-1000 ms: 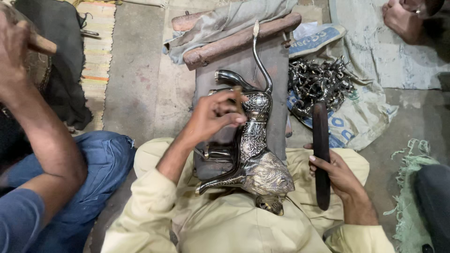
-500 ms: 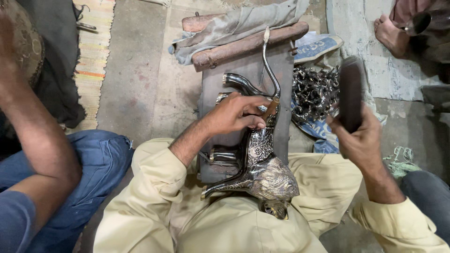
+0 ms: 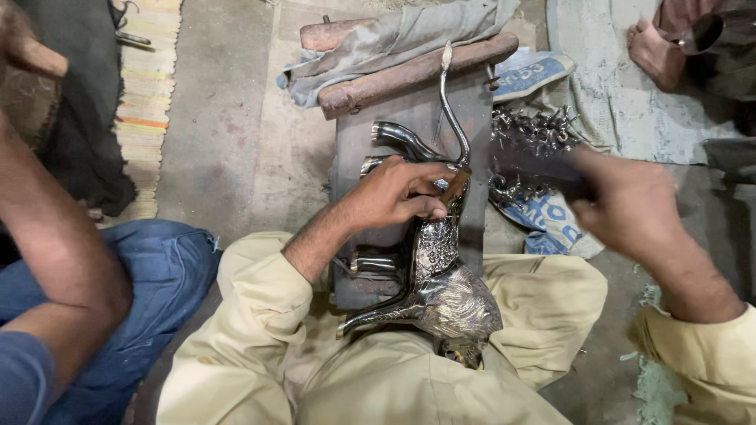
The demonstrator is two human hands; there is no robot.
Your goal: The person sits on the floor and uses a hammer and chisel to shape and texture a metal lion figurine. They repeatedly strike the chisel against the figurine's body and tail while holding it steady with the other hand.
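At centre frame, the left hand (image 3: 398, 197) had its fingers (image 3: 431, 209) curled tight around a small chisel-like tool (image 3: 457, 184), its tip pressed against the embossed metal animal figure (image 3: 438, 275) lying across the person's lap and a dark work block (image 3: 394, 138). To the right, the right hand (image 3: 630, 206) was clenched around a dark, motion-blurred striking bar (image 3: 535, 167) level with the tool. A heap of metal parts (image 3: 535, 130) lay just behind, and another person's arm (image 3: 63, 252) filled the left edge.
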